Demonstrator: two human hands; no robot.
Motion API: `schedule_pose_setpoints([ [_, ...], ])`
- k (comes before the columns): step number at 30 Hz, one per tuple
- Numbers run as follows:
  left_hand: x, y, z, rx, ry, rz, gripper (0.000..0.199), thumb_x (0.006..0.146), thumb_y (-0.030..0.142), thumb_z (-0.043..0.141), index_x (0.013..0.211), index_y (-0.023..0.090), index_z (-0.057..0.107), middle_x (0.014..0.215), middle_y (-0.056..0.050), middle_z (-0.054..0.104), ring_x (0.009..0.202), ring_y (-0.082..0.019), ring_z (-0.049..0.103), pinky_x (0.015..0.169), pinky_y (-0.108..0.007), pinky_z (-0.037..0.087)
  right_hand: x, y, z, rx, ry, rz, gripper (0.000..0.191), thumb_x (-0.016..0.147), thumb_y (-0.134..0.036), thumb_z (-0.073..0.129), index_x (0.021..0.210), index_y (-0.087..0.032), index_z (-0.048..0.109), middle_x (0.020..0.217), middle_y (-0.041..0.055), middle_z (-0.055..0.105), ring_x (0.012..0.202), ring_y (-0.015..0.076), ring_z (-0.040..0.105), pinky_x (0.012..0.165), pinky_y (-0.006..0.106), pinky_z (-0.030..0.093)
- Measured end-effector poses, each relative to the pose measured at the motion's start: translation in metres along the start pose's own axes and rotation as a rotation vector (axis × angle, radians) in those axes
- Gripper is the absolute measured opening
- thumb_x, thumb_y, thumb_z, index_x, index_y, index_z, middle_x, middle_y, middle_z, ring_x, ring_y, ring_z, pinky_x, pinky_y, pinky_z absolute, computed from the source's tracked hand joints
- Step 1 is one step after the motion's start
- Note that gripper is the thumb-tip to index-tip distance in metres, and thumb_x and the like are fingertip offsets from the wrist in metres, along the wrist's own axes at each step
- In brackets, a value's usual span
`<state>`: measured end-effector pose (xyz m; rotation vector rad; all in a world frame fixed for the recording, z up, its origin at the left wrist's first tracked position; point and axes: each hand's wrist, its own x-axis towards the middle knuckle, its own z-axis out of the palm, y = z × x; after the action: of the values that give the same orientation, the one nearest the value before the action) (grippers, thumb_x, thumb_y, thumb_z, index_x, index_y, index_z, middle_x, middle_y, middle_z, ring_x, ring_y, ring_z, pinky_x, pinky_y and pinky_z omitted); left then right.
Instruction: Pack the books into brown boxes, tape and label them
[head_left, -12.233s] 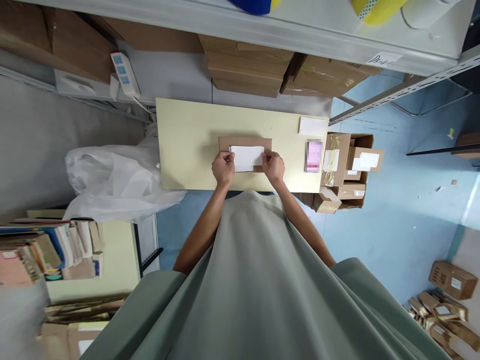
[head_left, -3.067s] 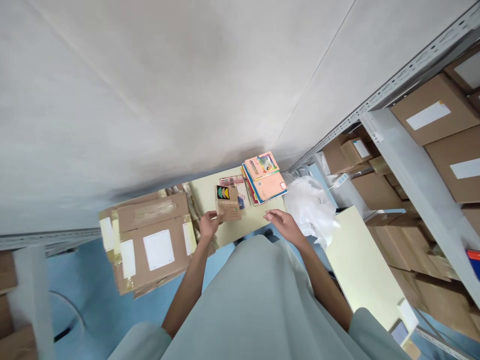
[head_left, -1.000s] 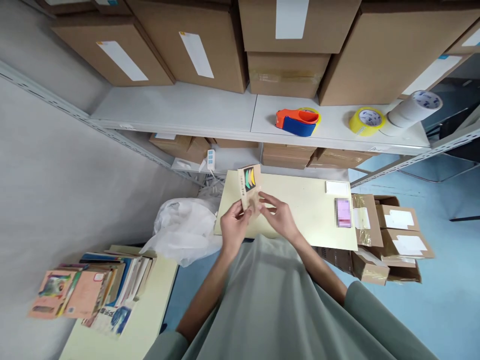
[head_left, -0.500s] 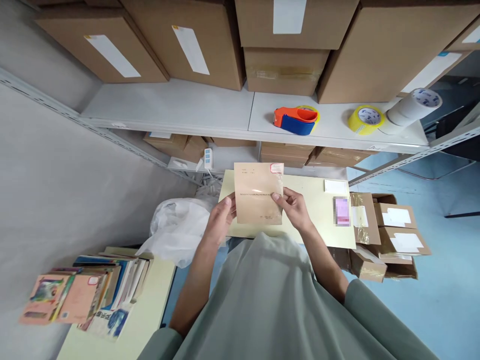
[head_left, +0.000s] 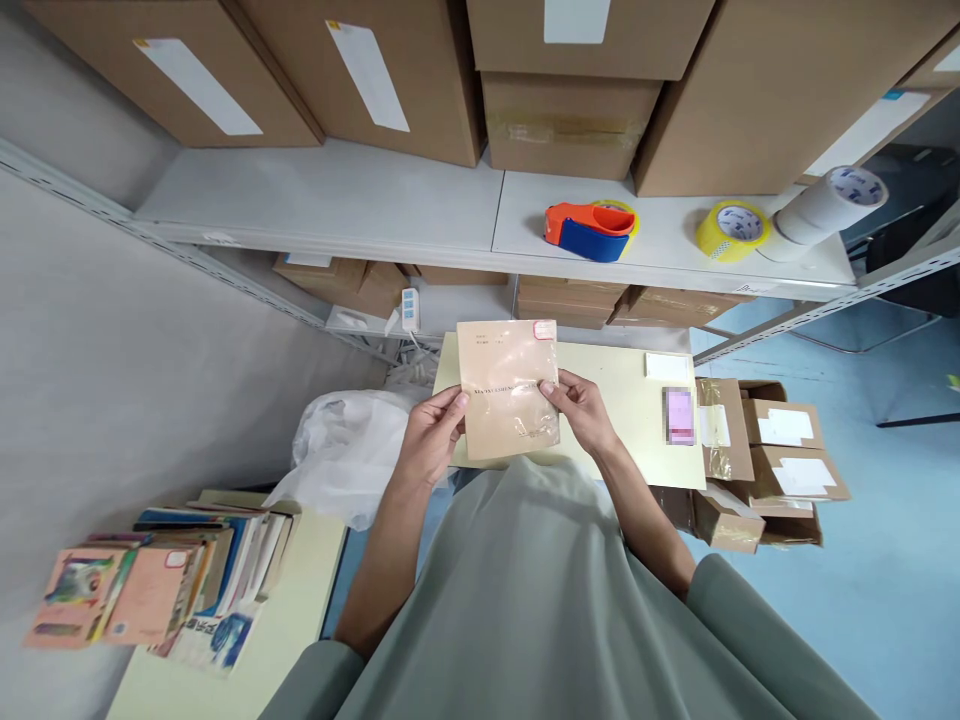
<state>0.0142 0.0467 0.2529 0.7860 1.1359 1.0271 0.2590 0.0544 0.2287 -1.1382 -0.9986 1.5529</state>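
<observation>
Above the pale yellow wooden desk (head_left: 619, 420), the shiny tan square book (head_left: 506, 425) has flipped; its bright shapes don't show now. The left hand (head_left: 429, 442) and right hand (head_left: 591, 418) pinch its sides, fingers almost closed.

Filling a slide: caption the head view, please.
Left hand and right hand hold a tan book above a pale table.

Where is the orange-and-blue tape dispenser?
In the head view, the tape dispenser sits right of centre on the shelf, left of the yellow tape roll.
</observation>
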Motion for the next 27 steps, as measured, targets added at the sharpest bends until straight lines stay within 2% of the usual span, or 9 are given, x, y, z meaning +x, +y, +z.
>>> schedule_pose_setpoints([
  [4, -0.002, -0.007, 0.002, 0.096, 0.089, 0.067, 0.067, 0.082, 0.074, 0.091, 0.117, 0.017, 0.086, 0.099, -0.011, 0.086, 0.097, -0.031, 0.083, 0.081, -0.037, 0.068, 0.008, 0.008, -0.003, -0.111, 0.122, -0.075, 0.074, 0.084, -0.078, 0.088, 0.134, -0.024, 0.081, 0.141, 0.0122, 0.081, 0.126, 0.0341, 0.08, 0.105, 0.045, 0.068],
  [7, -0.001, -0.017, 0.006, 0.223, 0.179, 0.165, 0.066, 0.088, 0.073, 0.086, 0.121, 0.017, 0.086, 0.109, -0.011, 0.088, 0.102, -0.031, 0.083, 0.088, -0.037, 0.068, 0.005, 0.014, 0.001, -0.234, 0.175, -0.07, 0.078, 0.087, -0.078, 0.084, 0.145, -0.026, 0.077, 0.159, 0.0138, 0.07, 0.141, 0.0396, 0.073, 0.104, 0.049, 0.07],
  [11, -0.006, -0.034, 0.022, 0.425, 0.268, 0.257, 0.062, 0.097, 0.071, 0.075, 0.124, 0.016, 0.087, 0.116, -0.01, 0.088, 0.112, -0.033, 0.083, 0.099, -0.039, 0.067, -0.009, 0.021, 0.023, -0.23, 0.024, -0.021, 0.083, 0.092, -0.076, 0.081, 0.159, -0.028, 0.068, 0.165, 0.0134, 0.065, 0.139, 0.0402, 0.075, 0.094, 0.046, 0.073],
  [16, -0.024, -0.051, 0.042, 0.482, 0.101, 0.221, 0.063, 0.092, 0.059, 0.086, 0.145, 0.025, 0.079, 0.147, -0.008, 0.079, 0.133, -0.034, 0.078, 0.12, -0.045, 0.061, -0.022, 0.023, 0.044, -0.216, 0.038, -0.083, 0.069, 0.095, -0.067, 0.082, 0.151, -0.028, 0.074, 0.145, 0.007, 0.079, 0.118, 0.0312, 0.083, 0.093, 0.038, 0.071],
  [19, -0.021, -0.047, 0.028, 0.416, -0.026, 0.18, 0.075, 0.085, 0.056, 0.093, 0.151, 0.024, 0.075, 0.153, -0.011, 0.075, 0.134, -0.034, 0.077, 0.121, -0.048, 0.06, -0.021, 0.02, 0.034, -0.149, 0.049, -0.082, 0.062, 0.095, -0.069, 0.081, 0.136, -0.023, 0.082, 0.125, 0.0059, 0.086, 0.104, 0.0274, 0.083, 0.092, 0.037, 0.07],
  [21, -0.012, -0.039, 0.006, 0.377, 0.042, 0.19, 0.076, 0.085, 0.056, 0.095, 0.15, 0.023, 0.075, 0.158, -0.013, 0.071, 0.141, -0.034, 0.072, 0.123, -0.047, 0.058, -0.019, 0.016, 0.022, -0.075, 0.027, -0.04, 0.066, 0.092, -0.073, 0.083, 0.132, -0.021, 0.083, 0.111, 0.0055, 0.087, 0.099, 0.0265, 0.082, 0.09, 0.037, 0.07],
  [23, -0.002, -0.029, -0.018, 0.352, 0.202, 0.209, 0.077, 0.081, 0.057, 0.098, 0.147, 0.024, 0.075, 0.162, -0.015, 0.068, 0.148, -0.034, 0.066, 0.123, -0.046, 0.057, -0.019, 0.013, 0.01, -0.009, -0.011, 0.016, 0.07, 0.089, -0.074, 0.085, 0.133, -0.02, 0.083, 0.103, 0.0049, 0.087, 0.096, 0.026, 0.081, 0.088, 0.038, 0.07],
  [24, 0.002, -0.024, -0.028, 0.331, 0.217, 0.183, 0.078, 0.079, 0.059, 0.099, 0.145, 0.024, 0.076, 0.156, -0.016, 0.072, 0.144, -0.034, 0.069, 0.119, -0.046, 0.059, -0.019, 0.011, 0.005, 0.013, -0.028, 0.036, 0.07, 0.088, -0.074, 0.086, 0.133, -0.02, 0.083, 0.102, 0.0048, 0.087, 0.096, 0.0258, 0.081, 0.087, 0.039, 0.07],
  [27, 0.005, -0.013, -0.045, 0.289, 0.102, 0.069, 0.072, 0.077, 0.065, 0.098, 0.13, 0.019, 0.083, 0.129, -0.016, 0.084, 0.123, -0.034, 0.078, 0.104, -0.045, 0.065, -0.02, 0.009, -0.005, 0.043, -0.079, 0.049, 0.068, 0.088, -0.072, 0.087, 0.134, -0.022, 0.083, 0.109, 0.0053, 0.087, 0.097, 0.0246, 0.082, 0.088, 0.039, 0.07],
])
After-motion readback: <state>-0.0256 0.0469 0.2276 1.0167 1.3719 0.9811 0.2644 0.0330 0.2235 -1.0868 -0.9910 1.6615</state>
